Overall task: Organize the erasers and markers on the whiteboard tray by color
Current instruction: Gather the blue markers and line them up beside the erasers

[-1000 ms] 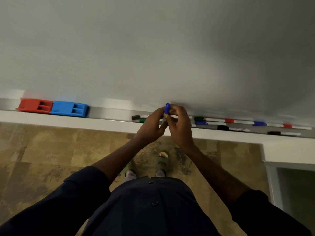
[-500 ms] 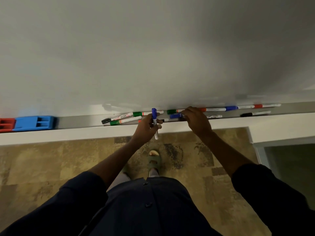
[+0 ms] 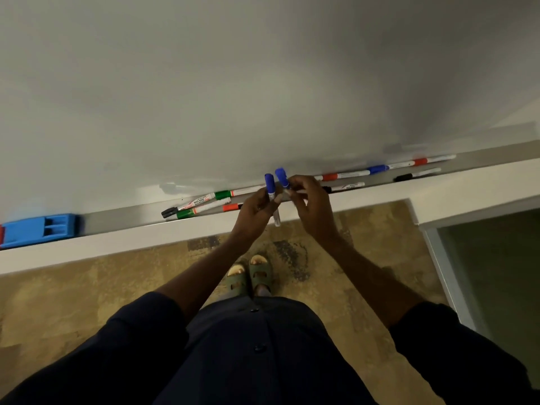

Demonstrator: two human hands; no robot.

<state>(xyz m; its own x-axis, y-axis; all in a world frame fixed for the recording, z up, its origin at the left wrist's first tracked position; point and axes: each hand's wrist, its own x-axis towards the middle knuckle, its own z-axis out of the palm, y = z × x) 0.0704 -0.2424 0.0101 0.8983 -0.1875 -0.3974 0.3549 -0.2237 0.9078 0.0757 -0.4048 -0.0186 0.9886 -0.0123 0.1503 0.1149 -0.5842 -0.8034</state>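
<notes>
My left hand [image 3: 257,207] grips a blue-capped marker [image 3: 270,185] upright in front of the whiteboard tray [image 3: 122,219]. My right hand [image 3: 309,200] holds a second blue-capped marker [image 3: 282,177] right beside it, caps nearly touching. On the tray to the left lie a black-capped marker [image 3: 187,206], two green-capped markers [image 3: 204,210] and a red-capped one [image 3: 232,207]. To the right lie red-capped [image 3: 342,175], blue-capped [image 3: 388,166] and black-capped markers [image 3: 416,175]. A blue eraser [image 3: 39,230] sits at the tray's far left, with a red eraser's edge [image 3: 1,235] beside it.
The whiteboard [image 3: 263,83] fills the upper view. A white ledge [image 3: 117,244] runs under the tray. Below it are tan patterned flooring [image 3: 87,293] and my sandalled feet [image 3: 251,277]. A doorway or recess [image 3: 491,258] opens at the right.
My right hand lifted a second blue-capped marker off the tray and brought it next to the one in my left hand. The view shifted slightly right.
</notes>
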